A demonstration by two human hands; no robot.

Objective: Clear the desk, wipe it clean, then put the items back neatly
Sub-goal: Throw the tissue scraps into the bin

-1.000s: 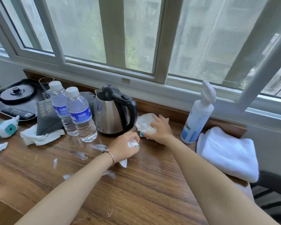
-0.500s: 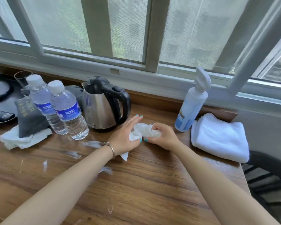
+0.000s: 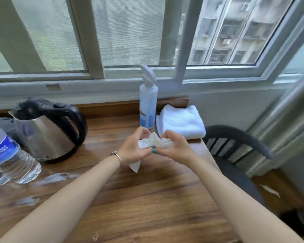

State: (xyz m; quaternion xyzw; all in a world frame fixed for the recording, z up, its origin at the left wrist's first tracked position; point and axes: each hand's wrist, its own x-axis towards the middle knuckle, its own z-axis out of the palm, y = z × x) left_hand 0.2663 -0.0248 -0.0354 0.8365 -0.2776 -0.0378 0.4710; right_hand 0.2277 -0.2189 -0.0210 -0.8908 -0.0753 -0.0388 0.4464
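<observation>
Crumpled white tissue (image 3: 154, 142), left hand (image 3: 132, 149), right hand (image 3: 175, 148), wood-grain desk (image 3: 139, 199)

Bare desk (image 3: 147, 204) in front (kettle (image 3: 47, 130) left, spray bottle (image 3: 148, 104) behind).

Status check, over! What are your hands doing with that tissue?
Left hand and right hand: both grip the crumpled tissue, above the desk. Spray bottle right behind. Nothing blocking.

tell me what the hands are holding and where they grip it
Both hold one crumpled tissue above the desk: left hand on its left end, right hand on its right end.
</observation>
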